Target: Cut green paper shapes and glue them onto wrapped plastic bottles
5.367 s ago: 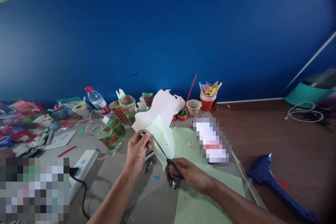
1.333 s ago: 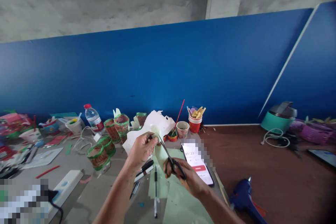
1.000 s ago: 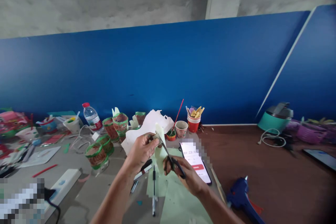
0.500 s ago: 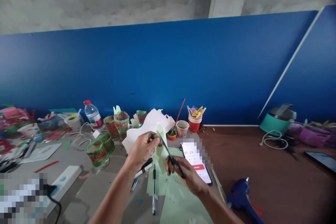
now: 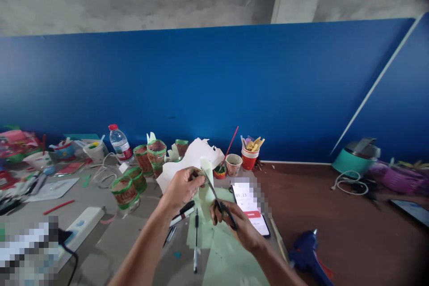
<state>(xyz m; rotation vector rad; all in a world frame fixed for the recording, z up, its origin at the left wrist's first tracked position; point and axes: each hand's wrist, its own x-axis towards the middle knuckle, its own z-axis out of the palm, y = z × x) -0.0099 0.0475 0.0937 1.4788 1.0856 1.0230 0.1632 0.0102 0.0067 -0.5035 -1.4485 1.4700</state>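
Observation:
My left hand (image 5: 184, 184) pinches a strip of pale green paper (image 5: 206, 190), held upright above the table. Black-handled scissors (image 5: 219, 205) are in my right hand (image 5: 236, 225), fingers wrapped round the handles. Their blades lie against the strip and point up and left, the tip close to my left fingertips. Whether the blades are cutting in at this instant I cannot tell. Below my hands lie larger pale green sheets (image 5: 231, 261) and a black pen (image 5: 196, 246). A torn white sheet of paper (image 5: 191, 156) stands behind my left hand.
Right of my hand lie a phone (image 5: 251, 214) and a blue glue gun (image 5: 306, 250). Green-rimmed brown cups (image 5: 123, 192) and a water bottle (image 5: 120, 145) stand left. Behind are a patterned paper cup (image 5: 233, 165) and a red cup (image 5: 250, 160) of wooden sticks. A power strip (image 5: 82, 232) lies left.
The view has shifted slightly. Both hands, the paper strip and the scissors keep nearly the same position relative to each other.

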